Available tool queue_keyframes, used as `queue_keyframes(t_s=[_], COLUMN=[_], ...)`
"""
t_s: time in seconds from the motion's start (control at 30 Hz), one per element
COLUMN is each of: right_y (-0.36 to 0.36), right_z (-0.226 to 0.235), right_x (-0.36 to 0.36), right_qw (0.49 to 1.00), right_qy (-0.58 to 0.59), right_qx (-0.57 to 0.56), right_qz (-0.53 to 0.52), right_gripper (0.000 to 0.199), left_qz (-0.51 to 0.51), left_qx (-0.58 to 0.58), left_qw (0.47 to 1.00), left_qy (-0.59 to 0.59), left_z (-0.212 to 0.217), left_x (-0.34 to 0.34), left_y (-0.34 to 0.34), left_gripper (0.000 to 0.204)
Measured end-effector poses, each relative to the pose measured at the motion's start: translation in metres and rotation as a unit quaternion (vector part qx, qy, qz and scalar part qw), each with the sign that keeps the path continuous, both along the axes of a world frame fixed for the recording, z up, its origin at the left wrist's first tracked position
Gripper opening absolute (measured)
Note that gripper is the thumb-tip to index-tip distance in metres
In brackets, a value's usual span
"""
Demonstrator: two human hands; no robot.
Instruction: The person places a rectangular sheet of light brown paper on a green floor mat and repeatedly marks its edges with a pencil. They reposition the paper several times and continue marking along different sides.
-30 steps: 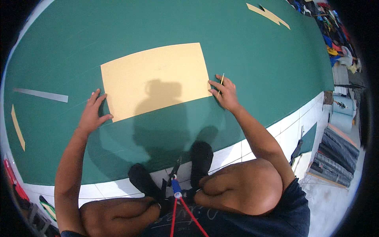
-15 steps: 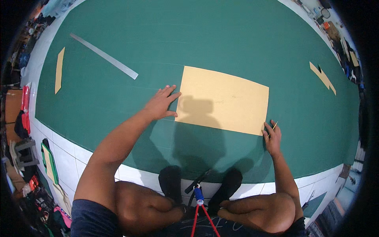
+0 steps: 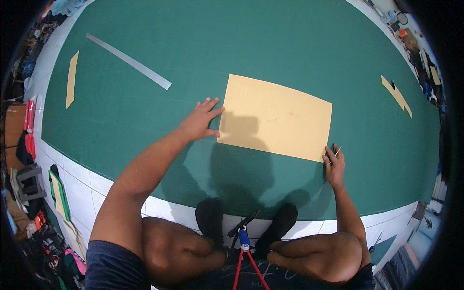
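Note:
A tan rectangular sheet of card [image 3: 280, 133] lies flat on a large green cloth [image 3: 193, 43]. My left hand [image 3: 203, 118] is spread open, its fingertips and thumb at the card's left edge. At the near right corner of the card is my right hand [image 3: 334, 164], fingers bent. Between those fingers sits a thin yellowish stick [image 3: 339, 152], perhaps a pencil; its exact kind is too small to make out. My shadow falls over the card's left part.
A metal ruler [image 3: 130, 62] lies at the far left, with a tan card strip [image 3: 71, 79] beyond it. More tan strips [image 3: 396, 95] lie at the right. White floor tiles [image 3: 79, 188] border the cloth. My feet [image 3: 210, 217] are at its near edge.
The whole view has shifted a little, so the cloth and its things appear slightly higher. Both hands keep their places at the card's edges.

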State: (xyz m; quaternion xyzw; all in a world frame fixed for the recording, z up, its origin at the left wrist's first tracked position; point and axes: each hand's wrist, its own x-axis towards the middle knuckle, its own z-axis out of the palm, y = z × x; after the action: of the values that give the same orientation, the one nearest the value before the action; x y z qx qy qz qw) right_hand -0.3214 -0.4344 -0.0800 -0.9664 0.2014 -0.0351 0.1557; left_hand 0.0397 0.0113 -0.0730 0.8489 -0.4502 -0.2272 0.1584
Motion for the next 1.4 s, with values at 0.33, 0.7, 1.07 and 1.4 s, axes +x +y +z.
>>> queue_keyframes(t_s=[0.33,0.7,1.07,1.4], right_y=[-0.003,0.000,0.000,0.003], right_z=[0.002,0.004,0.001,0.005], right_x=[0.001,0.001,0.004,0.000], right_qw=[1.000,0.999,1.000,0.999], right_qy=[0.006,0.036,0.013,0.016], right_qx=[0.015,0.010,-0.004,0.017], right_qz=[0.000,-0.009,-0.007,-0.022], right_gripper=[0.040,0.040,0.041,0.042], left_qz=[-0.007,-0.014,-0.001,0.017], left_qx=[0.043,0.078,0.058,0.077], left_qw=[0.999,0.996,0.997,0.997], left_qy=[-0.014,-0.031,-0.044,-0.022], left_z=[0.007,0.009,0.007,0.015], left_x=[0.002,-0.002,-0.001,-0.004], left_y=[-0.007,-0.007,0.004,-0.006], left_gripper=[0.096,0.095,0.098,0.101])
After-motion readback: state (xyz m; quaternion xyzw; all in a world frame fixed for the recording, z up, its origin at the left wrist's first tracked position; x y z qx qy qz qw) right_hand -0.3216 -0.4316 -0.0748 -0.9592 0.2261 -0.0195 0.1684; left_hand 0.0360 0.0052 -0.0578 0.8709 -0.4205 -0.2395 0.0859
